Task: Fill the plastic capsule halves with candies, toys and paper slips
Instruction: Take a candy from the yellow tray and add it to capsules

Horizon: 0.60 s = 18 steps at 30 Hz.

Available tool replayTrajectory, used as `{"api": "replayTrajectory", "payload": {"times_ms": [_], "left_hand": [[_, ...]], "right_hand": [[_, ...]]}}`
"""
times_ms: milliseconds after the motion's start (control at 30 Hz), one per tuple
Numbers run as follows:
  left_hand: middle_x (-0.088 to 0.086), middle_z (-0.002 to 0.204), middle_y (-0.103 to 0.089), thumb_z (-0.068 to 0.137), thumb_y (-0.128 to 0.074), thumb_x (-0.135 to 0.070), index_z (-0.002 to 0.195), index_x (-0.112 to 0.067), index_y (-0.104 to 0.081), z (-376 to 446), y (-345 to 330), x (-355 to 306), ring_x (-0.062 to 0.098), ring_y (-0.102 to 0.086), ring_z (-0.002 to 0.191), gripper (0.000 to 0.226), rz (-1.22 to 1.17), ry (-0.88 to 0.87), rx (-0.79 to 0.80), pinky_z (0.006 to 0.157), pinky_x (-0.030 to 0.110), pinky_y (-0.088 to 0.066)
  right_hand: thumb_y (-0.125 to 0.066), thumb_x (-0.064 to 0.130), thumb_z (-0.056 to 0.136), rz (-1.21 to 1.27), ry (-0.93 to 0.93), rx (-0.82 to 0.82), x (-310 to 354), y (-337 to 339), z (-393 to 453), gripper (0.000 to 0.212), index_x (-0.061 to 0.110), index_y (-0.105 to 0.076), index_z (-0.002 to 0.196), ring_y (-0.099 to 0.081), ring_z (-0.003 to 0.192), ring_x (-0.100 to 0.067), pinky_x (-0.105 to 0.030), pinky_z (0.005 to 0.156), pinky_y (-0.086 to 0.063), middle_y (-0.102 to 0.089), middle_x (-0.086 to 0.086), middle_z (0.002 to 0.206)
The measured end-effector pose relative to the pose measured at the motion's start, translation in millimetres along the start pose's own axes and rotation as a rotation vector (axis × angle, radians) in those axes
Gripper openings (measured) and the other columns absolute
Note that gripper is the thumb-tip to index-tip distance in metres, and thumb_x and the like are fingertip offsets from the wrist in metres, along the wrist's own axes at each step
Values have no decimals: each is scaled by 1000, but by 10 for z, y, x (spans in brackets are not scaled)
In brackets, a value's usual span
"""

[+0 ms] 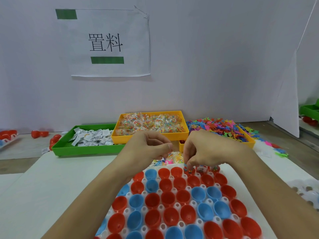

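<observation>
Now working at the far row of red and blue capsule halves (183,200) sitting open side up in a white holder tray (174,205) on the surface (51,195). Right hand (205,150) reaching down with fingers curled, pinching a candy packet (187,168) at a far-row red half. Left hand (150,149) hovering just beside it, fingers curled round more packets (170,154). Lying behind: green bin (86,149) of paper slips (91,138), yellow bin (184,133) of candy packets, a heap of coloured toys (222,128) at right. Hanging on the wall: a printed sign (105,44).
</observation>
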<state>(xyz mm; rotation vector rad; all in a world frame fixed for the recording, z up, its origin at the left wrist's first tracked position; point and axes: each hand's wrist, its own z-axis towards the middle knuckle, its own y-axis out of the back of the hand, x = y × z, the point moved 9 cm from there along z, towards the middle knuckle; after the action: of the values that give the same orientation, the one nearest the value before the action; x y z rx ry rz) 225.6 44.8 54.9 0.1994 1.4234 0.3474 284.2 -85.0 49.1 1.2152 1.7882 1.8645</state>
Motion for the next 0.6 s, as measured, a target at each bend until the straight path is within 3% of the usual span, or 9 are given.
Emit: {"api": "replayTrajectory", "payload": {"times_ms": [367, 600], "left_hand": [[0, 79, -76, 87, -72, -21, 82, -23, -74, 11, 23, -16, 17, -73, 77, 6, 52, -15, -21, 64, 20, -55], [-1, 80, -76, 89, -70, -23, 82, -23, -74, 22, 109, 23, 16, -71, 78, 8, 118, -15, -65, 67, 28, -57]], "right_hand": [[-84, 18, 80, -76, -66, 0, -12, -97, 35, 8, 16, -77, 77, -72, 72, -13, -33, 72, -63, -73, 2, 79], [-85, 31, 77, -3, -15, -20, -75, 42, -3, 7, 26, -80, 80, -69, 72, -2, -22, 67, -56, -73, 15, 73]]}}
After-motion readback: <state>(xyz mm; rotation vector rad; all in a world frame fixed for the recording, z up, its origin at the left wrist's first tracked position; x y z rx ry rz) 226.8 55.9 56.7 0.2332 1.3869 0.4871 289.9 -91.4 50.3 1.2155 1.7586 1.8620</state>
